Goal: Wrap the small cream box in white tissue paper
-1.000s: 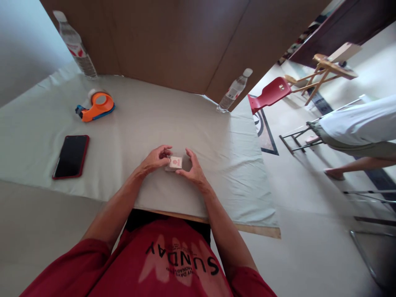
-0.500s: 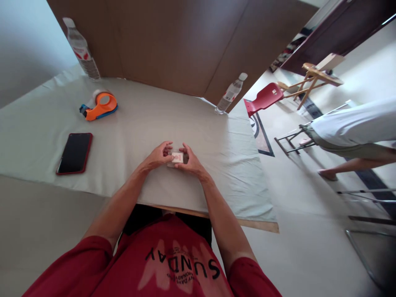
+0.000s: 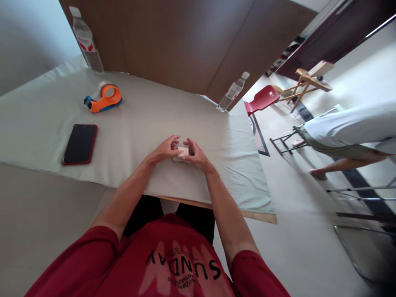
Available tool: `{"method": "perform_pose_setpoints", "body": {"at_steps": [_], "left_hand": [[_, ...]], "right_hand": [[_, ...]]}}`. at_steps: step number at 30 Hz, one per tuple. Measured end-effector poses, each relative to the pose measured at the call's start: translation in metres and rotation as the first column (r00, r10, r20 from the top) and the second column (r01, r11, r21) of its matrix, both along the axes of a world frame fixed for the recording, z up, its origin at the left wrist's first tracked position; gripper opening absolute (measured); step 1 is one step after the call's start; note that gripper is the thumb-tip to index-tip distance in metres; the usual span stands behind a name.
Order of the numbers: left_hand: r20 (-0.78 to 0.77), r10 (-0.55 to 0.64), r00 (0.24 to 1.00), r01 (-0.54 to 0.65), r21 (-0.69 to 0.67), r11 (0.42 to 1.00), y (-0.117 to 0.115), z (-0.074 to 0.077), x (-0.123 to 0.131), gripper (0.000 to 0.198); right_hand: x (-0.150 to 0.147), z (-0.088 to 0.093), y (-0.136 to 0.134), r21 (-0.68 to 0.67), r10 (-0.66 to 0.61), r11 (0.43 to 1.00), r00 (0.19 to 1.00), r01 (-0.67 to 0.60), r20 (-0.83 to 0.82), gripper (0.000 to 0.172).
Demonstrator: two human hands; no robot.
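Note:
Near the front of the cloth-covered table, a small white pack with red print (image 3: 183,151) lies between my hands; it looks like a card pack, but its exact kind is too small to tell. My left hand (image 3: 168,149) curls around its left side, thumb against the near left edge. On the other side my right hand (image 3: 196,156) is bent likewise, its thumb touching the near right corner. The fingertips of both hands curve around toward the far side, partly hidden. Something pale or clear shows under the pack's near edge.
To the left lie a phone with a red case (image 3: 79,144) and an orange tape dispenser (image 3: 108,99). Two water bottles (image 3: 87,43) (image 3: 232,91) stand against a brown cardboard panel (image 3: 173,45). At right are a red chair (image 3: 262,99) and another person (image 3: 346,128).
The whole view has shifted slightly. Both hands stay around the pack, and my right thumb has come further over its near corner.

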State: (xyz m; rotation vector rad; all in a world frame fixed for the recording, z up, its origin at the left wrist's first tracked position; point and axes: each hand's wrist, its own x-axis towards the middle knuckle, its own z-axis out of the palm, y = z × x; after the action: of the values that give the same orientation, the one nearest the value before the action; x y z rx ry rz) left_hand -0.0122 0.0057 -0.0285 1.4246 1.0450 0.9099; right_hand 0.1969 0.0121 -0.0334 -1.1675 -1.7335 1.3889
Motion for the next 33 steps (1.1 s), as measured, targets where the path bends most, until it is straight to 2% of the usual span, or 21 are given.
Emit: {"method": "perform_pose_setpoints", "body": {"at_steps": [7, 12, 18, 27, 33], "left_hand": [[-0.096, -0.008, 0.995, 0.009, 0.003, 1.000, 0.001, 0.001, 0.000, 0.092], [-0.161, -0.013, 0.987, 0.016, 0.019, 1.000, 0.000, 0.002, -0.002, 0.093], [-0.223, -0.030, 0.974, 0.041, 0.044, 0.998, -0.003, 0.004, -0.004, 0.093], [-0.122, -0.083, 0.989, 0.085, 0.013, 0.996, -0.010, 0.011, -0.007, 0.093], [-0.090, -0.082, 0.993, 0.084, 0.017, 0.996, -0.008, 0.010, -0.005, 0.092]], "right_hand": [[0.000, -0.005, -0.003, 0.000, -0.032, 0.999, 0.996, 0.032, -0.087, 0.115], [0.000, -0.005, -0.006, -0.002, -0.020, 1.000, 0.992, 0.020, -0.125, 0.117], [0.002, -0.006, -0.011, 0.037, -0.007, 0.999, 0.985, 0.013, -0.170, 0.110], [0.001, -0.009, -0.011, 0.036, -0.018, 0.999, 0.977, 0.026, -0.212, 0.099], [-0.002, -0.005, -0.013, 0.013, -0.028, 0.999, 0.981, 0.031, -0.190, 0.094]]}}
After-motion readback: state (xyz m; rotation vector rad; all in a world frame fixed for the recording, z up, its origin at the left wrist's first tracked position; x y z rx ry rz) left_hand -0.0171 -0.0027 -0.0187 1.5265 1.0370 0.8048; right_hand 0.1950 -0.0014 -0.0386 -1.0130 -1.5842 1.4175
